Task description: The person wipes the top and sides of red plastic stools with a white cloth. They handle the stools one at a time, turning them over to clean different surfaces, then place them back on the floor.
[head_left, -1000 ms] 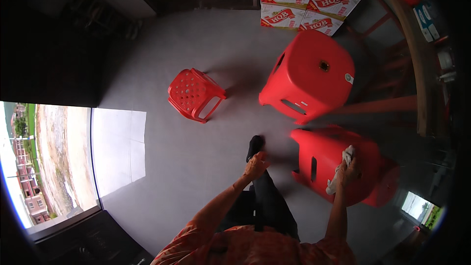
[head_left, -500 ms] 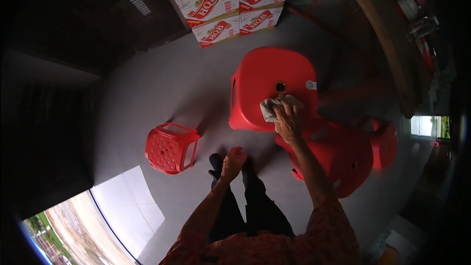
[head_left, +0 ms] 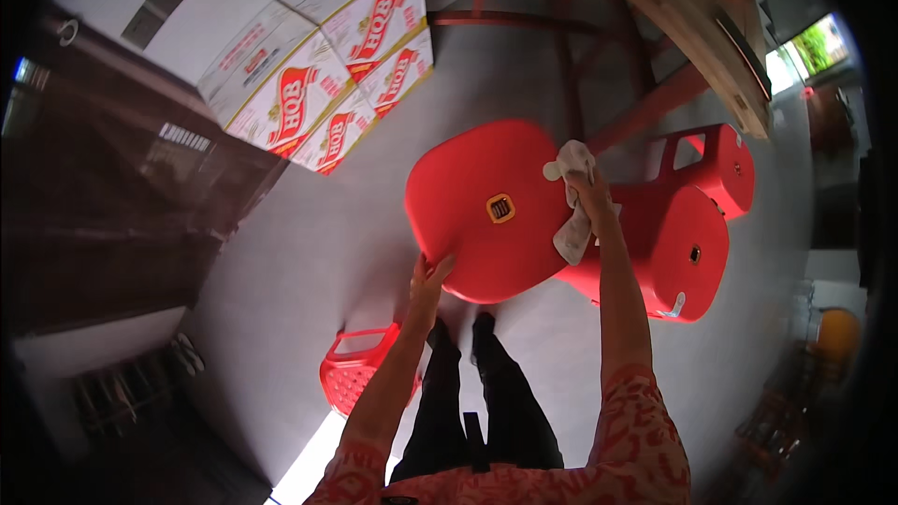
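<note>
A red plastic stool (head_left: 468,248) with a rounded square seat and a small hole in its middle is in front of me. My left hand (head_left: 427,285) grips the seat's near left edge, its thumb on top and the other fingers partly hidden. At the opposite edge, my right hand (head_left: 595,200) is closed round a crumpled whitish cloth (head_left: 575,157). One end of the cloth hangs down beside the seat. The stool's legs are hidden under it.
Two more red stools, a nearer one (head_left: 687,257) and a farther one (head_left: 725,168), stand at the right. A small red stool (head_left: 351,383) with a perforated seat is by my left forearm. Stacked white-and-red cartons (head_left: 313,98) stand far left, a wooden table (head_left: 673,14) far right.
My view has turned. My left hand has come from hanging free to the stool's edge. My right hand has moved the cloth from near the seat's hole to its right edge.
</note>
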`<state>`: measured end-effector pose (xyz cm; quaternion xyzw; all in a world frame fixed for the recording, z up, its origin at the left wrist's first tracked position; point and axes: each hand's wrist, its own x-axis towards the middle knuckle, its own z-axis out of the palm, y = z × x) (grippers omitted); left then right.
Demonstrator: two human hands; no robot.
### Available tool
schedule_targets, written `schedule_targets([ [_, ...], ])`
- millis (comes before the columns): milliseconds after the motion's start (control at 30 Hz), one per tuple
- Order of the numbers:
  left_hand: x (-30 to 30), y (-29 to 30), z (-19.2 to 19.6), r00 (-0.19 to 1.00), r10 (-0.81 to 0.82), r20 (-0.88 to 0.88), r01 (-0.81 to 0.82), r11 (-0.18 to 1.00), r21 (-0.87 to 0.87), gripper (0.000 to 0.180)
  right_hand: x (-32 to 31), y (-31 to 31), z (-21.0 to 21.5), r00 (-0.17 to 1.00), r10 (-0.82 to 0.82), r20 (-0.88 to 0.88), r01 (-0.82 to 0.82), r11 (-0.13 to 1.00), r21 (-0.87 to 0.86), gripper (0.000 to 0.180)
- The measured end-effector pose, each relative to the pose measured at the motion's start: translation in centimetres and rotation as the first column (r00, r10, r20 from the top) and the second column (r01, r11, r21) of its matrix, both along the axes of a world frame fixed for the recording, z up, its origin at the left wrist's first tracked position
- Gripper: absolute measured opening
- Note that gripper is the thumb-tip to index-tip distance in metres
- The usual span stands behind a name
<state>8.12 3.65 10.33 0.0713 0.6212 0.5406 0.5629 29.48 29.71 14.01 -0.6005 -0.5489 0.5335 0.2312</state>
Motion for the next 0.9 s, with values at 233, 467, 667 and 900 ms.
schedule_targets([
  [233,-0.6,1.7,-3.3,0.934,0.184,0.307,-0.235,0.962,0.138,0.071,3.6,1.6,-6.5,0.913,-0.167,-0.372,0.016,0.926,-0.378,0.057],
  [467,-2.1,3.5,-0.8,0.942,0.16,0.296,-0.169,0.986,0.006,0.073,2.1,0.8,-5.1,0.871,-0.173,-0.46,0.022,0.949,-0.314,0.041],
  [667,-4.4,5.4,0.5,0.973,0.064,0.222,-0.072,0.997,0.026,0.075,2.6,-1.5,-4.3,0.864,-0.233,-0.446,0.1,0.948,-0.303,0.042],
  [900,-10.4,9.2,0.5,0.984,-0.17,0.055,0.173,0.984,-0.053,0.071,1.1,-8.0,-4.2,0.62,-0.548,-0.561,0.366,0.835,-0.411,0.042],
])
